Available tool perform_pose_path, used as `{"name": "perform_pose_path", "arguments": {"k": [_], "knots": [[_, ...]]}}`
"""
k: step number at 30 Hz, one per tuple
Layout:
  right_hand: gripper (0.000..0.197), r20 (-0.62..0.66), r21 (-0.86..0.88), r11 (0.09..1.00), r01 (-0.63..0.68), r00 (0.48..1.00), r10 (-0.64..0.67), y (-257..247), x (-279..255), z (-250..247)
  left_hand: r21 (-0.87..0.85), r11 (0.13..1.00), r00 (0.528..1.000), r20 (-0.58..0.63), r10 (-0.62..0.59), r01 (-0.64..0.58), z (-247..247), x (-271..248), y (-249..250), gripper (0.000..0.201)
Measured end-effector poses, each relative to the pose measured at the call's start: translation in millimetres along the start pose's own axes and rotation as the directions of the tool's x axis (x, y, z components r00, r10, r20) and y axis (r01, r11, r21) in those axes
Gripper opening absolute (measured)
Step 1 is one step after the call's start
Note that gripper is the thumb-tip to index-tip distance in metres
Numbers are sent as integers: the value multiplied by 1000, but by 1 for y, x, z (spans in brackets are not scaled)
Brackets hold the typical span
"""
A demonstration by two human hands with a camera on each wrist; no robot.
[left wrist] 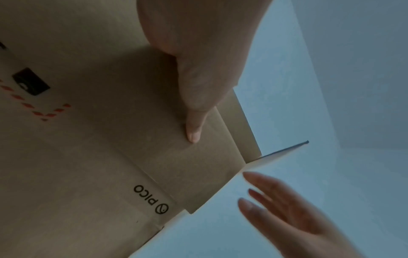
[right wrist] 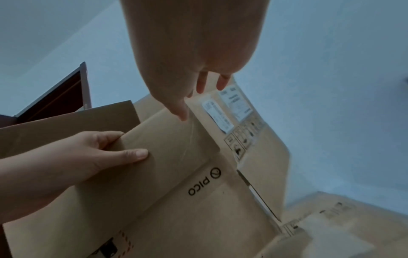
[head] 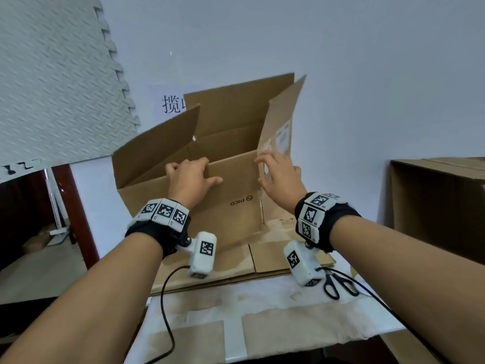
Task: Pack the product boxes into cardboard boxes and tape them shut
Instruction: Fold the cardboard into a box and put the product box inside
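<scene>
An open brown cardboard box (head: 236, 206) printed "PICO" stands on the table with all its flaps up. My left hand (head: 191, 177) grips the top edge of the near flap (head: 236, 172), fingers curled over it and the thumb on its outer face; the left wrist view shows that thumb (left wrist: 192, 108) lying on the cardboard. My right hand (head: 279, 174) hovers at the near flap's right corner with fingers spread, beside the right flap (head: 280, 124) that carries white labels. It holds nothing. The box's inside is hidden by the near flap.
Flattened cardboard (head: 283, 256) lies under the box on the cloth-covered table (head: 262, 324). Black scissors (head: 338, 283) rest at the right. Another cardboard box (head: 433, 206) stands at the far right. A grey foam mat (head: 52, 88) leans on the wall at the left.
</scene>
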State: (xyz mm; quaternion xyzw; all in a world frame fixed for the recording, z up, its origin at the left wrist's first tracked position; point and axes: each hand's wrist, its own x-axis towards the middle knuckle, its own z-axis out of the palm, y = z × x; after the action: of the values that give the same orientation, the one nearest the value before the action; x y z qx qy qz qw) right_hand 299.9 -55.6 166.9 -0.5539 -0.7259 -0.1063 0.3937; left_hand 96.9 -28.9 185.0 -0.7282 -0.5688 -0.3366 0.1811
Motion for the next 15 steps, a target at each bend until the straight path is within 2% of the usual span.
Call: {"name": "perform_pose_path", "arguments": {"k": [3,6,10,13,15], "knots": [[40,14,74,992,-101,995,100,-2,-1,6,-11,1000,1000,-25,6,-6,-9,3,3,35],[45,-10,174,967,-189,981,193,3,-3,8,-32,999,1000,14,26,-26,-12,9,9,34],[46,-20,256,922,-290,952,305,22,-5,9,-83,995,981,177,77,-63,3,12,14,35],[57,-15,321,890,-323,938,346,37,-6,11,-98,991,934,336,123,-96,29,7,20,37],[65,-1,330,883,-333,936,353,45,-7,15,-68,989,906,398,146,-129,38,8,24,41]]}}
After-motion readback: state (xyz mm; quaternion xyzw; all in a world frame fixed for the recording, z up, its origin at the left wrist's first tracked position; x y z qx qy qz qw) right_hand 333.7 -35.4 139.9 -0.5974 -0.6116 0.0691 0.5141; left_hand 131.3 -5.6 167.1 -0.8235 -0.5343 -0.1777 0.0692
